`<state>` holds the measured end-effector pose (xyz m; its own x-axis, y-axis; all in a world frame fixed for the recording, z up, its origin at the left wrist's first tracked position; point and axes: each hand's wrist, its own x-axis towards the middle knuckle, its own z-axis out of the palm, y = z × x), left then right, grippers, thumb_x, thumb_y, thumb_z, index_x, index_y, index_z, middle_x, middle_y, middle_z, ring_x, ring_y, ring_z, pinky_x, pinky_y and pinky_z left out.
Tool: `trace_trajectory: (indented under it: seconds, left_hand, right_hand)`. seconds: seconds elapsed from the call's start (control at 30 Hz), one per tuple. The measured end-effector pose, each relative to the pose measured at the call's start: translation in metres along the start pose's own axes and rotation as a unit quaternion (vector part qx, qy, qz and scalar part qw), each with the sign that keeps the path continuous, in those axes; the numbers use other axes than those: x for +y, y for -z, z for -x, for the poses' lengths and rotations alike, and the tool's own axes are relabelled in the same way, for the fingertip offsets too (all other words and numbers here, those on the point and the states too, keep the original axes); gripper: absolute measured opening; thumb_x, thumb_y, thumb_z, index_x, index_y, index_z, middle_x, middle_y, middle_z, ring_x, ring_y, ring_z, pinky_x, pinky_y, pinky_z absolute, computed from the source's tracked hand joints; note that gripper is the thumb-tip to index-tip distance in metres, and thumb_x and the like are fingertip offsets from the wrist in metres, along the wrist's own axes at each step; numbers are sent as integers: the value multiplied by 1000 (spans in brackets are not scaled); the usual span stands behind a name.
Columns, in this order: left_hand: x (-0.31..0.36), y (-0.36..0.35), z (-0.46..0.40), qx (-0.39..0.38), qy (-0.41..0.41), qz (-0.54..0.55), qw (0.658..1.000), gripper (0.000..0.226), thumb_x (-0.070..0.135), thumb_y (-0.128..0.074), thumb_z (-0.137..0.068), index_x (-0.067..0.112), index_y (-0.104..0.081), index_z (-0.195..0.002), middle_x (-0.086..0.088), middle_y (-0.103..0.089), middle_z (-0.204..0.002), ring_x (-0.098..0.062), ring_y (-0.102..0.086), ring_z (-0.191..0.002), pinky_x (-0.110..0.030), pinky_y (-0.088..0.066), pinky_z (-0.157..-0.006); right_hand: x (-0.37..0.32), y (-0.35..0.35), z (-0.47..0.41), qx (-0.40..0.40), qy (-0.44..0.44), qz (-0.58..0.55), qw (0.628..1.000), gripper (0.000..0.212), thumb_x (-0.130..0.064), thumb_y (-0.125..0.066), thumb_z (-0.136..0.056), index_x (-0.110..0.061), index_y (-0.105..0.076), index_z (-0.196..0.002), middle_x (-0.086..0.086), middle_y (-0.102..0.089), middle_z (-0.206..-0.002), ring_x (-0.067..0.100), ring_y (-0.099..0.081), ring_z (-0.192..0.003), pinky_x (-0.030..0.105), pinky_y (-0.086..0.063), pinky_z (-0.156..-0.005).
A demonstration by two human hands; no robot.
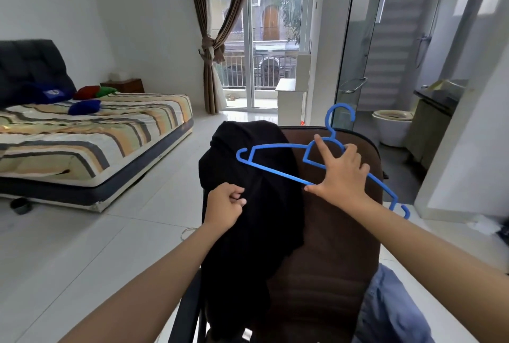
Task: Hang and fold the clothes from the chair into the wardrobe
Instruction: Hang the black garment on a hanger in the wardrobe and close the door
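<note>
A black garment (248, 205) hangs over the left side of the backrest of a brown chair (330, 260). My left hand (224, 206) pinches a fold of the black cloth at mid-height. A blue plastic hanger (275, 169) hovers over the chair's top, tilted down to the right. My right hand (340, 173) holds it near its neck, with the index finger stretched up to the base of the hook and the thumb under the lower bar. A blue garment (391, 312) lies at the chair's lower right. The wardrobe is out of view.
A striped bed (91, 133) with dark pillows stands to the left. Straight ahead are a glass balcony door (264, 47), a tied brown curtain (212, 53) and a white desk (292, 97). A glass partition (355, 39) and toilet (391, 125) lie at right. White tiled floor (82, 246) surrounds the chair.
</note>
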<state>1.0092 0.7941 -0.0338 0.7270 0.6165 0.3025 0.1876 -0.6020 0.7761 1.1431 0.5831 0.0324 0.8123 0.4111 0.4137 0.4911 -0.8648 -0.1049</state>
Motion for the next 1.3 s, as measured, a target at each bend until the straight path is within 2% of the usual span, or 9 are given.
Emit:
trace_trajectory:
  seconds: [0.13,0.23,0.3,0.37,0.47,0.77,0.93,1.03,1.3]
  left_hand:
    - [-18,1,5,-43,7,1,999,20,-1,-73,-76,12,-67,-89,5,-57,-75,-4,-54,-65,-10,-46,-69]
    - [-26,6,4,-53,18,-15,998,16,4,-71,-78,18,-66,-83,1,-61,-80,-4,-56,-65,-28,-54,-78]
    - [-23,13,-3,7,5,-23,1000,20,17,-71,-81,19,-65,-100,-2,-58,-98,-9,-57,-75,-32,-54,-82]
    - [-14,21,-16,59,20,-4,998,52,33,-71,-81,24,-51,-128,-2,-47,-120,-14,-56,-96,-32,-51,-90]
    - [2,24,-43,64,32,20,997,75,43,-68,-80,29,-32,-144,-3,-38,-137,-21,-50,-118,-40,-44,-102]
    - [22,7,-65,82,-3,5,997,56,8,-58,-88,19,-42,-140,0,-49,-137,-21,-48,-125,-38,-41,-106]
    - [27,-9,-45,26,-152,-6,988,53,0,-57,-85,13,-48,-135,-2,-53,-130,-17,-49,-121,-21,-33,-104]
    - [26,-27,-37,-58,-234,-51,969,53,-3,-58,-80,12,-53,-131,-5,-56,-128,-24,-54,-118,-31,-38,-105]
    - [-2,-55,-14,-159,-177,-151,960,56,1,-56,-81,22,-50,-132,2,-53,-130,-24,-51,-120,-50,-35,-103]
  right_hand:
    - [4,-5,7,9,9,-10,1000,120,-65,-76,-59,-46,1,-147,18,-29,-129,33,-41,-112,50,-40,-92]
    - [3,-4,5,32,4,-40,999,119,-65,-77,-57,-45,-2,-148,20,-31,-130,34,-41,-114,51,-40,-92]
    - [-1,-1,-1,33,-11,-36,999,120,-65,-77,-57,-45,-2,-148,20,-30,-129,35,-40,-113,51,-40,-91]
    - [-4,0,-5,24,-21,-8,999,120,-65,-76,-58,-44,0,-148,19,-29,-127,35,-40,-111,50,-39,-91]
    - [-4,0,-6,16,-29,6,999,120,-65,-76,-58,-45,1,-148,18,-29,-126,34,-40,-109,49,-38,-91]
    - [23,6,6,69,-69,-56,994,120,-65,-79,-55,-47,-5,-147,19,-29,-131,35,-38,-118,52,-37,-95]
    - [26,15,2,102,-84,-82,988,120,-68,-78,-53,-47,-6,-147,18,-33,-123,33,-42,-106,51,-38,-92]
    - [18,16,-1,92,-60,-66,992,119,-66,-78,-54,-48,-6,-147,18,-32,-125,34,-40,-111,51,-38,-93]
    - [18,10,-2,31,-43,66,996,118,-64,-77,-59,-46,-2,-147,18,-30,-126,33,-40,-109,47,-37,-92]
